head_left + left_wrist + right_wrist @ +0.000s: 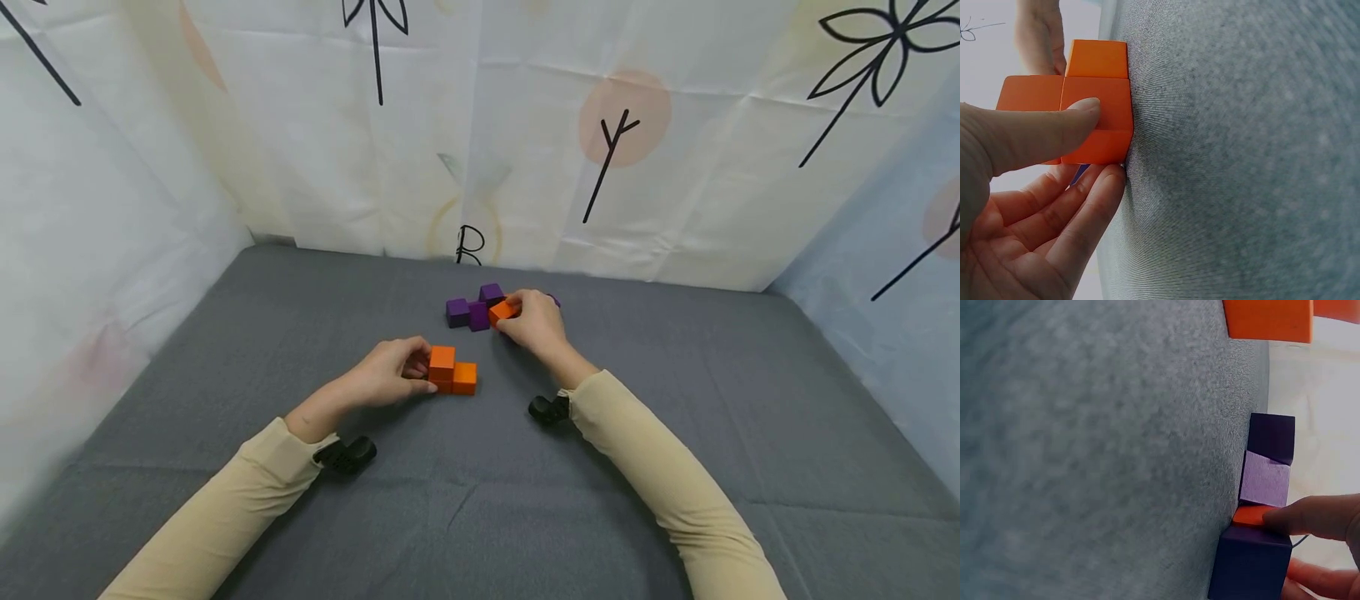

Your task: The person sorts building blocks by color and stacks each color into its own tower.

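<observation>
Three orange blocks stand in front of me: one (442, 362) stacked on a second, and a third (465, 379) beside it at the right. My left hand (384, 372) grips the stack from its left side. In the left wrist view its thumb (1054, 134) presses the lower orange block (1107, 147), fingers curled to the opposite side. Farther back, my right hand (538, 323) pinches another orange block (501, 314) among purple blocks. The right wrist view shows that orange block (1249, 516) between a lit purple block (1265, 480) and a dark purple block (1250, 562).
Purple blocks sit left of the right hand, including one at the left end (457, 313) and one farther back (491, 293). Another purple block (555, 301) is mostly hidden behind that hand. A grey cloth (480, 500) covers the table; patterned white curtains (525, 150) surround it.
</observation>
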### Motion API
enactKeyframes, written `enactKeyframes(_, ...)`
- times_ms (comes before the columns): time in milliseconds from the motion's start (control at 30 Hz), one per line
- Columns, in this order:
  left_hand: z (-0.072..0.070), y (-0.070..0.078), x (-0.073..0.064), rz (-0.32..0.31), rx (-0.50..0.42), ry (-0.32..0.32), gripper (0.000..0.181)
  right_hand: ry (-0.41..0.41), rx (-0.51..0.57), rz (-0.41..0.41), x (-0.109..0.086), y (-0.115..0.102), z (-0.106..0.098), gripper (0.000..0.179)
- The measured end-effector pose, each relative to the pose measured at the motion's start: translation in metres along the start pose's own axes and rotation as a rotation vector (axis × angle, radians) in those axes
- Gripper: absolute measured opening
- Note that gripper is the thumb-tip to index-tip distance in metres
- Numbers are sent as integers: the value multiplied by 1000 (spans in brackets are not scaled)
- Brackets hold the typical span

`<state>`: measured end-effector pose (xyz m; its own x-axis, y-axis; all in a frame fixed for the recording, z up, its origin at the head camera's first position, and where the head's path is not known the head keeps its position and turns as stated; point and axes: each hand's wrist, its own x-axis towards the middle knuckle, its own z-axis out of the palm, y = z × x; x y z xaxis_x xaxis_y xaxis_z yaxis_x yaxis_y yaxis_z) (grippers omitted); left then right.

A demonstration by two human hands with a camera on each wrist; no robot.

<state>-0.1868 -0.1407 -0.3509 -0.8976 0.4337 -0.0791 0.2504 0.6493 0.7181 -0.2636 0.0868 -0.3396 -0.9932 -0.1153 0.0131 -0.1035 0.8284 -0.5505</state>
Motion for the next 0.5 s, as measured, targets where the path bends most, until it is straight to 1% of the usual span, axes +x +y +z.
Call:
enactKeyframes(167, 0, -1, -1, 4, -3, 3, 35, -11, 57, -45, -5, 8, 0, 41)
enactKeyframes(267, 0, 0, -1, 6, -6, 5, 34, -2, 83, -71, -9, 12, -2, 41)
enactKeyframes(500, -1, 1, 0, -7, -3, 1, 34, 9, 152, -129, -18, 13, -10, 41)
